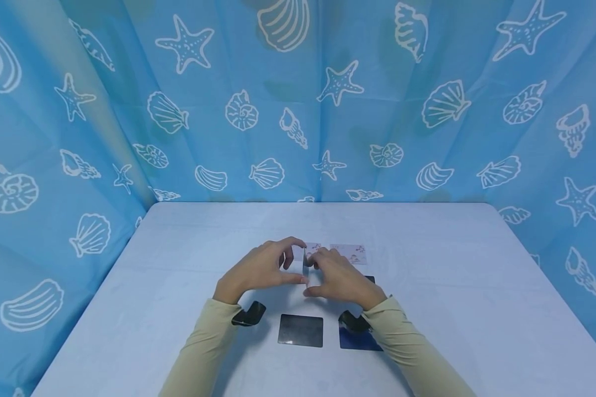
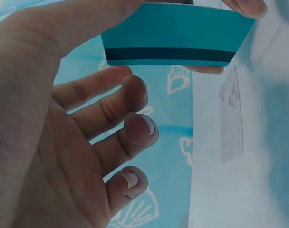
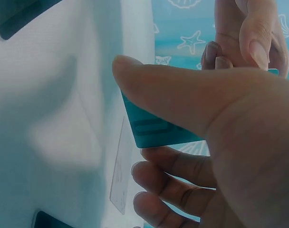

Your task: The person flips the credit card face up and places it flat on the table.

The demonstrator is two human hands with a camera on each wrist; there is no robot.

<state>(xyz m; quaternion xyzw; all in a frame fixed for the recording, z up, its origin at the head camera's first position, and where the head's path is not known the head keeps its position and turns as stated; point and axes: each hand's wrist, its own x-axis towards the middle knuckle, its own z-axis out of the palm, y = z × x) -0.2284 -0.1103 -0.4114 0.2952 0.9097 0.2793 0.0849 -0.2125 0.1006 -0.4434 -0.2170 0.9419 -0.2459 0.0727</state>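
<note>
A teal card (image 1: 305, 267) stands on edge between my two hands in the head view. Its face with a dark stripe is turned to the left wrist view, where the card (image 2: 173, 33) shows near the top. My left hand (image 1: 264, 267) holds the card by thumb and index finger, the other fingers loosely bent below it in the left wrist view. From the other side my right hand (image 1: 341, 277) pinches the same card, and its thumb crosses the card (image 3: 151, 128) in the right wrist view, covering much of it.
Two pale printed cards, one at right (image 1: 349, 253) and one partly behind my hands (image 1: 314, 248), lie on the white table (image 1: 427, 242). Nearer are a black card (image 1: 300, 331), a blue card (image 1: 357, 340) and a dark card (image 1: 370, 279), the last two partly covered by my right arm.
</note>
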